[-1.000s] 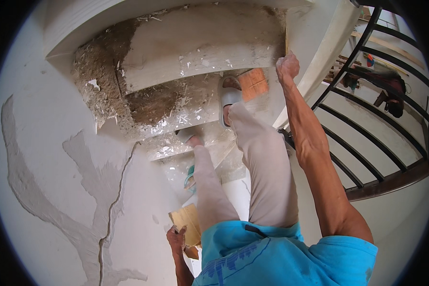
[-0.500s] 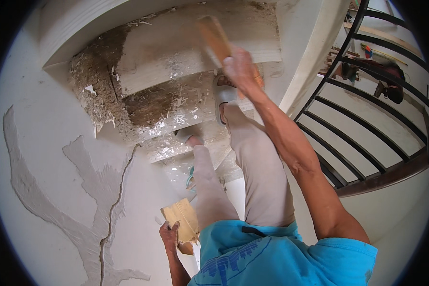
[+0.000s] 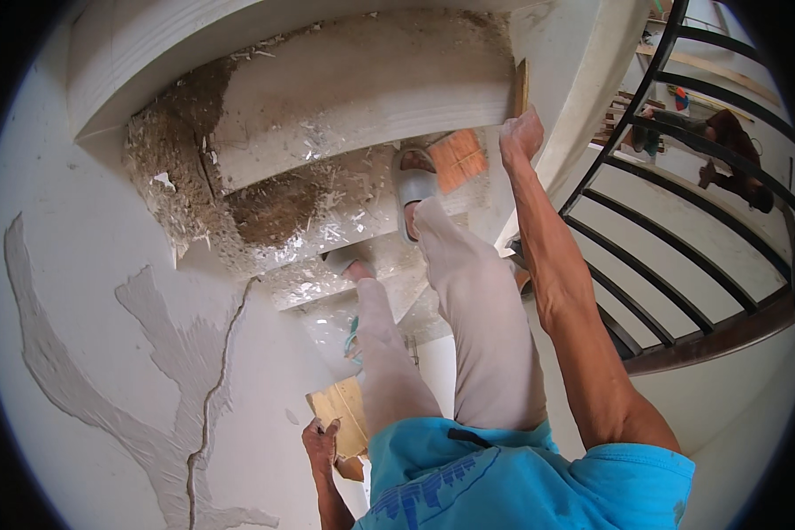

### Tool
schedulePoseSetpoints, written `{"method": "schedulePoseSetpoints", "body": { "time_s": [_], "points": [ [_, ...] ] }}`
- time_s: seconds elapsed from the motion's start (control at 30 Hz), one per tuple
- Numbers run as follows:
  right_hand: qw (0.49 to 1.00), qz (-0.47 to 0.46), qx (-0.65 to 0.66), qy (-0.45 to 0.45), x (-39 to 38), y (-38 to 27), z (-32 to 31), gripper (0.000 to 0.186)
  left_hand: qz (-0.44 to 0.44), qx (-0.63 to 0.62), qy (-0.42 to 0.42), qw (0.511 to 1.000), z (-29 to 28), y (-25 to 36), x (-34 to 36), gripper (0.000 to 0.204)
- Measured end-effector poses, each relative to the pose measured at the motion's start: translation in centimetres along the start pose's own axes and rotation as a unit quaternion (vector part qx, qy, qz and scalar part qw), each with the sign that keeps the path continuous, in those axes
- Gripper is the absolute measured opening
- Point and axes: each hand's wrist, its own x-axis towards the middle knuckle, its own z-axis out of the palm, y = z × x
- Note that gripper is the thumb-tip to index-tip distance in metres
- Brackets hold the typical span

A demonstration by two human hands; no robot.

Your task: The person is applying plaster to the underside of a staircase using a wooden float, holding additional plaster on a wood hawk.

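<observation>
Holding a thin wooden strip (image 3: pixel 521 87) against the end of a dusty concrete step (image 3: pixel 362 84), the right hand (image 3: pixel 521 134) sits in the upper right of the frame. Its fingers are closed around the strip's lower end. Low in the middle, the left hand (image 3: pixel 321 440) grips a flat yellow wooden board (image 3: pixel 343 413) by its edge. An orange brick (image 3: pixel 458 159) lies just left of the right hand.
</observation>
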Motion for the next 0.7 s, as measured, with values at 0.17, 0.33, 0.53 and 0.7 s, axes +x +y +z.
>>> {"method": "schedulePoseSetpoints", "body": {
  "time_s": [0.17, 0.33, 0.53, 0.7],
  "points": [
    [0.999, -0.029, -0.045, -0.007, 2.6, -3.1, 0.4, 0.014, -0.017, 0.002, 0.018, 1.000, -0.4, 1.4, -0.7, 0.020],
    [0.996, -0.079, -0.039, -0.007, 7.8, -5.8, 1.2, 0.014, -0.018, -0.045, 0.019, 0.999, 0.0, -0.2, -0.8, 0.021],
    [0.993, -0.117, 0.026, -0.015, 9.0, -6.4, 3.4, 0.015, -0.005, 0.005, 0.007, 1.000, 1.4, 0.8, -1.0, 0.018],
    [0.971, -0.194, 0.099, -0.098, 3.2, -9.1, 4.8, 0.027, -0.016, -0.009, -0.023, 1.000, 2.9, 4.1, -1.2, 0.018]
  ]
}}
